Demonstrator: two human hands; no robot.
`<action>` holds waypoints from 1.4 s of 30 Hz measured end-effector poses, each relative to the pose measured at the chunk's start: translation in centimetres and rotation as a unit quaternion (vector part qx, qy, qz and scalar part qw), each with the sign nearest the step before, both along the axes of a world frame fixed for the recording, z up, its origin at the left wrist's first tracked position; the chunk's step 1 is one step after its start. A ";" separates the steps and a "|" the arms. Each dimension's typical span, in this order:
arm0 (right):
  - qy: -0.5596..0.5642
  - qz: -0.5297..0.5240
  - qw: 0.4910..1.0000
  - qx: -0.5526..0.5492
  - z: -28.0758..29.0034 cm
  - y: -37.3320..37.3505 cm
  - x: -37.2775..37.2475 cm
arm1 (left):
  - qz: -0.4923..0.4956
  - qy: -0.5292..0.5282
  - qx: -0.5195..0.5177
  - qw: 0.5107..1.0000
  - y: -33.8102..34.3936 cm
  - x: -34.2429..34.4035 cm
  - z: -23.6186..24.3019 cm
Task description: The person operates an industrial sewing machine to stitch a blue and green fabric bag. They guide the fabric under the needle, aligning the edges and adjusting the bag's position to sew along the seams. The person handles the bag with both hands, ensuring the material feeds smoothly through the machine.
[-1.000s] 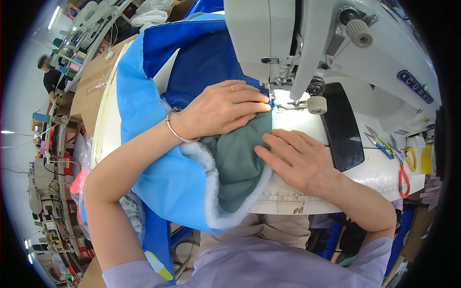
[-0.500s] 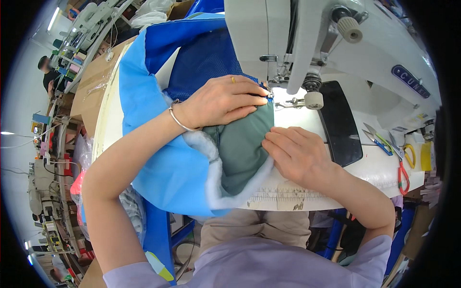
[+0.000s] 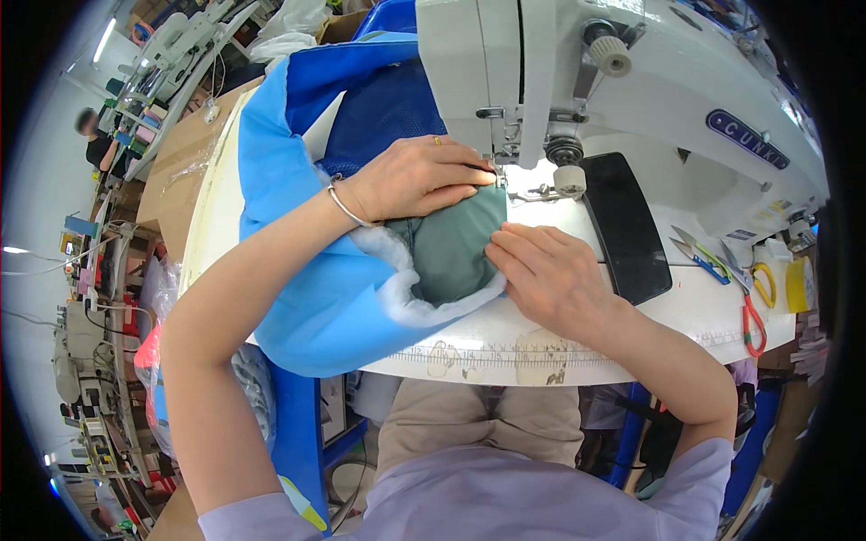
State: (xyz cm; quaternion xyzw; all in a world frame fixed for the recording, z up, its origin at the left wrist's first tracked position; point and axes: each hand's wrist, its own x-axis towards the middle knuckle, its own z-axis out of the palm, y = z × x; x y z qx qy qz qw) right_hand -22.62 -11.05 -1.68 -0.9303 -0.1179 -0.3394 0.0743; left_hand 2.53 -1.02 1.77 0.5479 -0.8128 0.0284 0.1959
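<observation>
My left hand (image 3: pixel 415 180) rests on layered fabric, fingers loosely together and flat, tips beside the presser foot (image 3: pixel 502 176) of a white sewing machine (image 3: pixel 465 72). Beneath it is green cloth (image 3: pixel 451 252), with white padding (image 3: pixel 392 279) along the folded light-blue fabric (image 3: pixel 316 298) and dark-blue mesh (image 3: pixel 374 104) behind. My right hand (image 3: pixel 546 275) grips the cloth's right edge between fingertips and thumb, the thumb partly hidden, lower and nearer me than the foot.
The white table (image 3: pixel 622 334) has a ruler strip along its front. A black pad (image 3: pixel 627 230) lies right of the needle, beside scissors (image 3: pixel 753 325) and snips (image 3: pixel 699 257). Cardboard (image 3: pixel 171 189) is at left. A person (image 3: pixel 99 144) is among distant machines at far left.
Both hands have moved forward toward the machine, away from me, with the fabric; its lower padded edge now sits higher in view and more bunched.
</observation>
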 end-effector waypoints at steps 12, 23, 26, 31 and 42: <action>0.018 0.061 0.996 0.063 1.1 0.1 0.0 | 0.402 0.121 -0.121 0.900 13.9 7.9 5.8; 0.347 0.147 0.815 0.440 5.0 4.0 -2.4 | 0.594 0.305 -0.265 0.696 26.8 8.8 2.8; 0.432 0.118 0.733 0.512 7.7 4.9 -2.1 | 0.492 0.622 0.032 0.608 29.2 7.4 2.2; 0.522 0.030 0.618 0.587 7.7 5.9 -0.3 | 0.445 0.665 0.156 0.578 25.8 -1.4 3.5; 0.122 0.122 0.735 0.656 0.6 16.3 -7.1 | 0.299 0.532 -0.343 0.714 33.9 -9.2 15.5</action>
